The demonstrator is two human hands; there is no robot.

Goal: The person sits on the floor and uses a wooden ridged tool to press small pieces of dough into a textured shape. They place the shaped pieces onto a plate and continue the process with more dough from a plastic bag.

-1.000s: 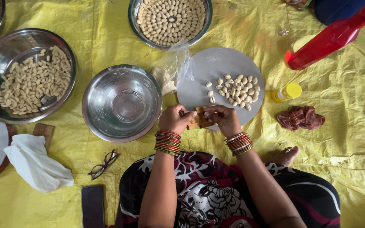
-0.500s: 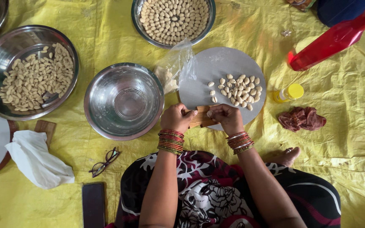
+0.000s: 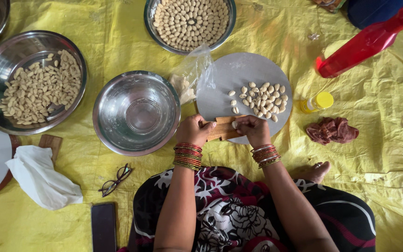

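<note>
My left hand (image 3: 193,129) grips the left end of a small ridged wooden board (image 3: 223,128) at the near edge of a round grey plate (image 3: 239,74). At the board's right end, my right hand (image 3: 253,129) pinches a small pale dough piece (image 3: 234,124) against the ridges. Several shaped dough pieces (image 3: 262,99) lie in a loose heap on the plate just beyond my hands. Both wrists wear stacked red and gold bangles.
An empty steel bowl (image 3: 136,112) sits left of the board. Steel dishes of shaped pieces stand far left (image 3: 32,83) and at top (image 3: 190,21). A plastic bag with dough (image 3: 190,81), red bottle (image 3: 367,42), yellow-capped bottle (image 3: 317,101), brown cloth (image 3: 332,130), spectacles (image 3: 115,179), phone (image 3: 103,227), white cloth (image 3: 40,177) lie on the yellow sheet.
Both hands stay at the wooden board; my right hand has shifted slightly along it and now presses a dough piece on the ridges. The heap on the plate looks the same.
</note>
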